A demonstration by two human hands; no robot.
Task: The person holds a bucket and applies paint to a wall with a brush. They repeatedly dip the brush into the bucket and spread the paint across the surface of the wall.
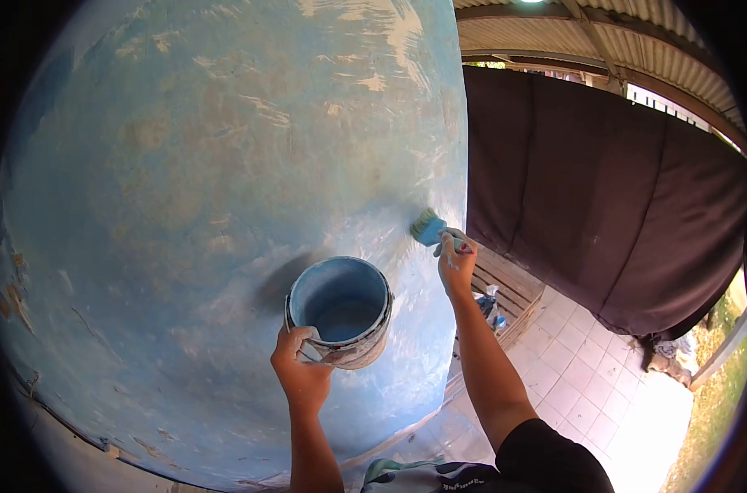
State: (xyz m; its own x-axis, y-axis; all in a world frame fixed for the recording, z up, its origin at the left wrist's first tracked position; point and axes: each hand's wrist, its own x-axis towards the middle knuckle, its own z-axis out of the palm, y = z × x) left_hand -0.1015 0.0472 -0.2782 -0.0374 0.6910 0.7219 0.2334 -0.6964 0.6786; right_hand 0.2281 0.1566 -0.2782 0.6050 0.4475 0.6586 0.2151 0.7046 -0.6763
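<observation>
My left hand [301, 357] grips the near left rim of a paint bucket [365, 352], whose inside is coated blue. In my right hand [457, 256] is the handle of a wide paintbrush [428, 228], its ferrule blue and its bristles yellow-green. The bristles are against or very near the wall [225, 189], close to its right edge; actual contact is hard to tell. Uneven blue paint covers the wall, with beige patches showing near the top. Low in the bucket the paint level is hard to make out.
Right of the wall hangs a dark cloth [587, 181] under a corrugated roof [538, 37]. Below are a slatted wooden platform [505, 283] with small items on it, a tiled floor [575, 353], a slanted post [723, 349] and grass at the far right.
</observation>
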